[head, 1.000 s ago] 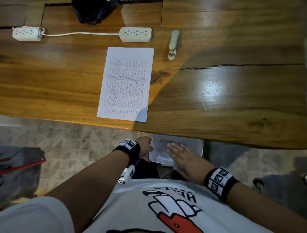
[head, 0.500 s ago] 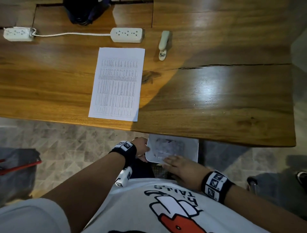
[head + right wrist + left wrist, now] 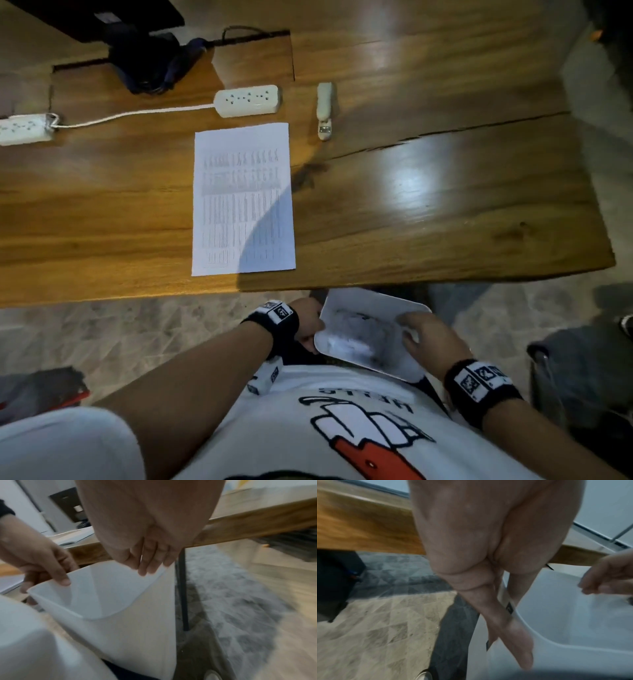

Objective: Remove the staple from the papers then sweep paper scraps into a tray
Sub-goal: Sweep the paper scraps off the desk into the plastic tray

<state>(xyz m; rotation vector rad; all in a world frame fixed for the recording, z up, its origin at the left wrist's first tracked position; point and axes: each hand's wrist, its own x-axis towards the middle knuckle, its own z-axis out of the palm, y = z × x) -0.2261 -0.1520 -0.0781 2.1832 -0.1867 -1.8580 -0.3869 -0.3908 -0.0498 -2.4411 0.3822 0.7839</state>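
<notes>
Wooden table (image 3: 428, 212) fills the far part of the head view, and grey patterned floor tiles (image 3: 137, 335) show below its near edge. On the table lie the papers (image 3: 241, 198), a white sheet with printed columns, flat and close to the near edge. Just to the right of its far corner rests a pale stapler (image 3: 324, 109), apart from the sheet. Two white power strips are further away: one (image 3: 248, 100) just beyond the papers, the other (image 3: 24, 128) at the far left, joined by a white cord. A dark object (image 3: 150, 65) sits at the far side, too dim to name.

Below the table edge, in front of the person's white shirt (image 3: 342, 428), both hands hold a white plastic tray (image 3: 359, 339), which is tilted. The left hand (image 3: 306, 322) grasps the left rim of the tray: in the left wrist view the thumb lies inside and the fingers (image 3: 513, 635) run along the outside wall. The right hand (image 3: 430, 337) grips the right rim, with its fingers (image 3: 149, 563) curled over the edge in the right wrist view. Whether paper scraps lie in the tray I cannot tell, since the inside looks blurred and shaded
</notes>
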